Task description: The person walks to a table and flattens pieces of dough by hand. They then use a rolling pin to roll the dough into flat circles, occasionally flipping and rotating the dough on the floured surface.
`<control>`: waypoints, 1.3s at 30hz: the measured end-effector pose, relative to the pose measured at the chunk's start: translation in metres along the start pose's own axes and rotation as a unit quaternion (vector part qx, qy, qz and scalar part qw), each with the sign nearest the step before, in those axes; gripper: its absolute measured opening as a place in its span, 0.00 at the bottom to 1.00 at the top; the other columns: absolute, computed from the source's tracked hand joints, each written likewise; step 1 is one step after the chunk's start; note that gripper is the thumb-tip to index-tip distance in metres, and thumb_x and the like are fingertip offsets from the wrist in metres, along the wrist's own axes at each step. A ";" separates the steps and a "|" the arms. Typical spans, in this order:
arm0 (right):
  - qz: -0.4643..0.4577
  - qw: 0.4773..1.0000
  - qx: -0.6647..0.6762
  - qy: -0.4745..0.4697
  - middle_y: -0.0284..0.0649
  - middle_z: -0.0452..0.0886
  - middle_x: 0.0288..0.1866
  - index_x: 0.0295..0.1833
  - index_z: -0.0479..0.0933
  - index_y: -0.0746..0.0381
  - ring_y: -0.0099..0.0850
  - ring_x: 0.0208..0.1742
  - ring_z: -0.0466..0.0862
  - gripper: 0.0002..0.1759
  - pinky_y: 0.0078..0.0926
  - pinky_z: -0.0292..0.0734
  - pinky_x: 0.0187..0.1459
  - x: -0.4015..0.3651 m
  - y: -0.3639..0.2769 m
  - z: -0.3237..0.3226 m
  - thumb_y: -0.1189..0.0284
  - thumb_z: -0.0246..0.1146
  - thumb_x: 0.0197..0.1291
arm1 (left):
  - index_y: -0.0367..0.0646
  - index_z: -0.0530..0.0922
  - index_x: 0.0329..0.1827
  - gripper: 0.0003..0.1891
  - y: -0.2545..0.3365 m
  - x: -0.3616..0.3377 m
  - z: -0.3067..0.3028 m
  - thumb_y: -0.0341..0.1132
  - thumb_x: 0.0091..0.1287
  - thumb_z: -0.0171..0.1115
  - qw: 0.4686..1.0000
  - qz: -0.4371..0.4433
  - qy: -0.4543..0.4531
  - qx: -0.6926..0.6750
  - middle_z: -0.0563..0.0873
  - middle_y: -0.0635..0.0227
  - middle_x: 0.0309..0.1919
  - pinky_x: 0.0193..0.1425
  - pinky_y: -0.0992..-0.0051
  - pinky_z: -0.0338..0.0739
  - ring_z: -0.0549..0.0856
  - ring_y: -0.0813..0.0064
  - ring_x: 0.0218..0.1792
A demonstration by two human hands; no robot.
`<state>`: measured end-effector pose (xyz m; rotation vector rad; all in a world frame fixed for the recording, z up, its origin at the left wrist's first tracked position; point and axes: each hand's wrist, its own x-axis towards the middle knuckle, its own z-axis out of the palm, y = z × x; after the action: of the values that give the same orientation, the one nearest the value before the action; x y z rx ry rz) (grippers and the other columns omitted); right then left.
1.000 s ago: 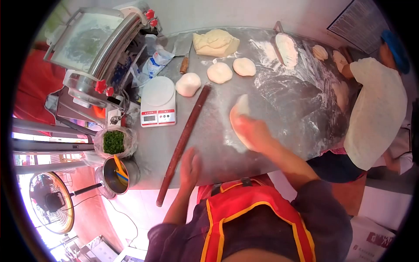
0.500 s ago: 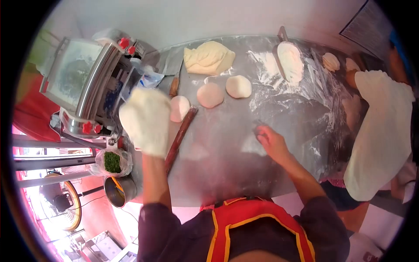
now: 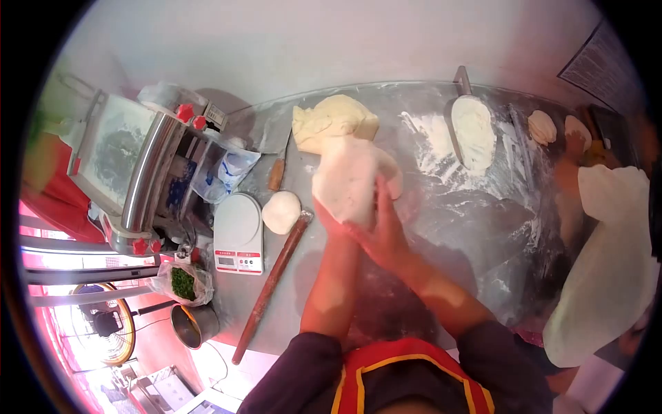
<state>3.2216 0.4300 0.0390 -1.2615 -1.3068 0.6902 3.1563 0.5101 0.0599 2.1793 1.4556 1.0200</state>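
At worktop centre, dough sheet (image 3: 345, 181): soft, pale, smooth and floured, rounded outline; raised in both hands, facing the camera.
Dough sheet axis: long axis about 12 to 6 o'clock; far end points to 12, near end at the wrists.
Left hand (image 3: 329, 215): behind the sheet, supporting it; fingers hidden, so their spread cannot be told.
Right hand (image 3: 384, 231): against the sheet's right edge; fingers extended, thumb spread away toward the left wrist.
Dough block (image 3: 334, 119): at 12 o'clock from the sheet; thick, creased, yellower, overlapped in view by the sheet.
Dough round (image 3: 392, 177): at 3 o'clock, smooth, partly covered in view.
Second round (image 3: 281, 212): at 8 o'clock, domed, beside the pin's upper tip.
Rolling pin (image 3: 270, 291): at 7 o'clock; dark reddish, slender, axis 7 to 1.
Scale (image 3: 238, 231): at 8 o'clock; white body, round pan.
Scoop (image 3: 473, 134): at 2 o'clock; elongated, whitened by flour.
Worktop (image 3: 303, 303): grey, flour-streaked at 2 to 3 o'clock.
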 end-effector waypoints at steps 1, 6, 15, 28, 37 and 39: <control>-0.012 1.000 -0.016 -0.018 0.59 0.54 0.79 0.80 0.38 0.70 0.50 0.77 0.61 0.57 0.42 0.60 0.74 -0.003 0.002 0.006 0.60 0.70 0.62 | 0.45 0.81 0.51 0.14 -0.003 -0.003 -0.006 0.41 0.66 0.62 0.998 0.022 0.024 0.047 0.84 0.63 0.49 0.49 0.69 0.80 0.84 0.64 0.49; 0.026 0.982 0.171 -0.070 0.52 0.59 0.77 0.81 0.41 0.66 0.43 0.76 0.65 0.50 0.38 0.64 0.71 0.051 -0.018 0.044 0.64 0.67 0.66 | 0.45 0.76 0.55 0.17 -0.007 0.066 -0.062 0.47 0.73 0.52 0.744 -0.158 0.062 -0.646 0.81 0.66 0.47 0.53 0.67 0.79 0.80 0.63 0.48; 0.269 0.947 0.171 0.029 0.45 0.78 0.60 0.69 0.70 0.64 0.34 0.57 0.81 0.28 0.31 0.76 0.59 0.072 0.050 0.000 0.67 0.64 0.65 | 0.31 0.67 0.71 0.31 -0.115 0.101 0.079 0.47 0.75 0.53 0.987 0.056 -0.135 -0.060 0.72 0.43 0.69 0.75 0.60 0.61 0.69 0.47 0.70; 0.248 0.952 -0.177 -0.021 0.51 0.80 0.44 0.47 0.76 0.64 0.47 0.46 0.80 0.22 0.40 0.76 0.48 0.039 0.135 -0.081 0.69 0.73 0.47 | 0.34 0.64 0.72 0.38 -0.062 -0.006 0.092 0.37 0.61 0.69 0.937 0.125 -0.325 0.011 0.70 0.45 0.69 0.74 0.59 0.64 0.69 0.49 0.70; 0.125 0.915 -0.370 0.103 0.53 0.79 0.55 0.63 0.72 0.63 0.51 0.55 0.79 0.21 0.42 0.75 0.53 0.028 0.158 -0.169 0.76 0.59 0.64 | 0.33 0.70 0.69 0.28 -0.003 -0.001 0.222 0.31 0.65 0.62 0.933 0.247 -0.234 -0.115 0.71 0.46 0.69 0.76 0.58 0.61 0.67 0.47 0.72; 0.079 0.896 -0.427 0.093 0.55 0.77 0.60 0.66 0.71 0.65 0.53 0.60 0.77 0.22 0.45 0.72 0.58 0.010 0.166 -0.167 0.77 0.56 0.66 | 0.32 0.70 0.68 0.26 0.002 -0.015 0.223 0.29 0.66 0.60 0.940 0.270 -0.184 -0.093 0.71 0.46 0.69 0.76 0.56 0.60 0.67 0.47 0.72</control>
<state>3.4252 0.4349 -0.0799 -2.0981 -1.3969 0.0544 3.3136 0.5209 -0.0981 2.5067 0.5805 0.7933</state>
